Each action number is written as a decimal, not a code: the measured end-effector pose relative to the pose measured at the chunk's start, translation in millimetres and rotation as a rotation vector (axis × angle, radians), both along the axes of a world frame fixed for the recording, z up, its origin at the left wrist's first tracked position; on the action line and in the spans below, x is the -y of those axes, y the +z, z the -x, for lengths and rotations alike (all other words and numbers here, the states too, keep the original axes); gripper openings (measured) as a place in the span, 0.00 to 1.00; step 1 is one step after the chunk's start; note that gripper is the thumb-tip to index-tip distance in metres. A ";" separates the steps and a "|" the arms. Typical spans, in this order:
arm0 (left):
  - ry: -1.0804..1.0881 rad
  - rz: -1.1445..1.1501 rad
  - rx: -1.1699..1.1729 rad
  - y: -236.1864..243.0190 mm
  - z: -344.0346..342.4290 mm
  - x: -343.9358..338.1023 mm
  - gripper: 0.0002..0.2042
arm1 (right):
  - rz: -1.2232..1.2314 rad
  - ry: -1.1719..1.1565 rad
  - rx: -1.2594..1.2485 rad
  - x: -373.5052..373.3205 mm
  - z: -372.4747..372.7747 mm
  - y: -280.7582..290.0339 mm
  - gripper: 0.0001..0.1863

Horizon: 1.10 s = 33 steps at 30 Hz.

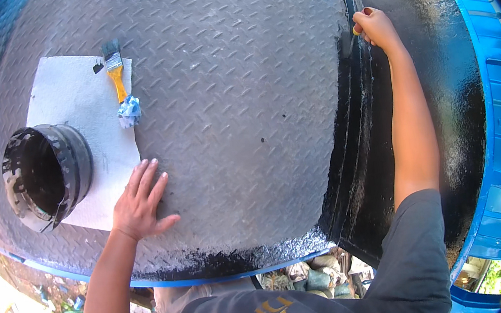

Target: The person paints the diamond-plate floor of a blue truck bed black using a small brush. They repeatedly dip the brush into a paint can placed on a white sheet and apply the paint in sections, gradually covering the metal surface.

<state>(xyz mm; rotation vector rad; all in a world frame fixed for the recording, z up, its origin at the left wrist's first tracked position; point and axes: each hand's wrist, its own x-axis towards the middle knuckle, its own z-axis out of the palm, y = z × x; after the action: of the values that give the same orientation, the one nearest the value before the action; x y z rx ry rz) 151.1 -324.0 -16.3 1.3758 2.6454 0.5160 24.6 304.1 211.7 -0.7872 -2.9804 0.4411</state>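
My right hand (376,28) is closed round the yellow handle of a paintbrush (347,44), whose dark bristles meet the black-painted seam at the right of the tread-plate floor (237,95). My left hand (142,201) lies flat with its fingers spread, partly on the edge of a white sheet (63,85) and partly on the grey metal. A round bucket (79,159) smeared with black paint stands on the sheet's near left part. Across the sheet's right edge lies a second paintbrush (117,79) with a yellow handle, its lower end wrapped in crumpled blue and white material.
Glossy black paint coats the upright panel (445,114) on the right, below a blue metal rim (498,82). A black-painted strip (226,261) runs along the near edge. Beyond that edge, rubble and bags (318,273) lie on the ground.
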 end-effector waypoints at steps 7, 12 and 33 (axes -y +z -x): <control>0.021 0.009 0.013 1.8 -0.2 -1.0 0.49 | 0.035 0.105 -0.085 -0.9 23.8 38.7 0.17; 0.000 0.017 0.009 -0.9 1.5 -0.4 0.48 | 0.019 0.079 -0.075 -11.3 39.8 25.0 0.18; 0.016 0.019 -0.008 -3.0 0.4 -0.6 0.47 | 0.086 0.010 -0.068 -62.9 47.3 7.3 0.16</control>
<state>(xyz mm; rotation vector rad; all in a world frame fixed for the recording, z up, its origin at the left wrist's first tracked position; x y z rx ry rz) 150.7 -323.4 -19.2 1.3558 2.6625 0.4874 -22.6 366.9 219.0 -0.7488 -2.9210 0.5878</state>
